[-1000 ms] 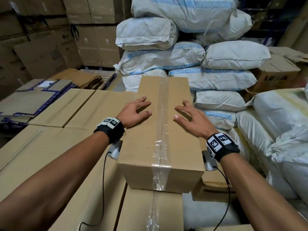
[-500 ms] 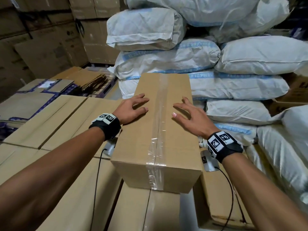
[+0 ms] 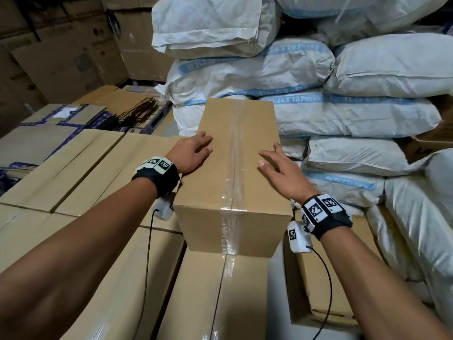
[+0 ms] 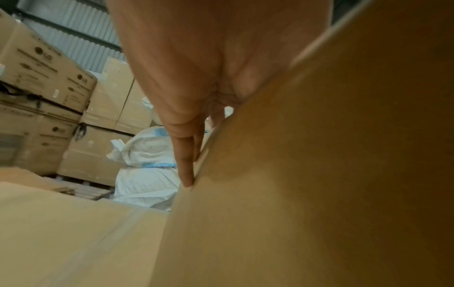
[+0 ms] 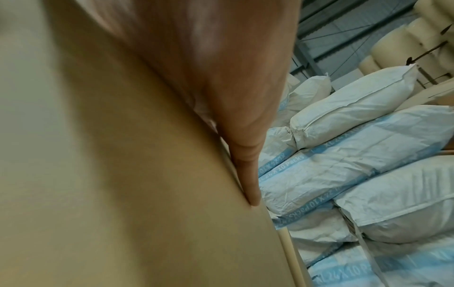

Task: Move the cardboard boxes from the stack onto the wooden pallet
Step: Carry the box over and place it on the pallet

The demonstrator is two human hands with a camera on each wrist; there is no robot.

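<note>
A taped brown cardboard box (image 3: 210,190) lies on top of the stack of cardboard boxes (image 3: 85,182), its far end against the white sacks. My left hand (image 3: 196,152) rests on the box's left top edge, thumb on top. In the left wrist view its straight fingers (image 4: 186,155) lie flat against the box's side (image 4: 319,174). My right hand (image 3: 277,165) rests on the right top edge. The right wrist view has its straight fingers (image 5: 245,170) pressed along the box's side (image 5: 123,174). No wooden pallet is in view.
White woven sacks (image 3: 343,119) are piled high behind and to the right. Big printed cartons (image 3: 73,57) stand at the back left, with flattened cardboard (image 3: 49,141) below them. A lower carton (image 3: 331,278) sits in the gap at the right.
Both hands have slid outward from the box's top toward its left and right edges, the fingers now down the sides. The head view has come closer.
</note>
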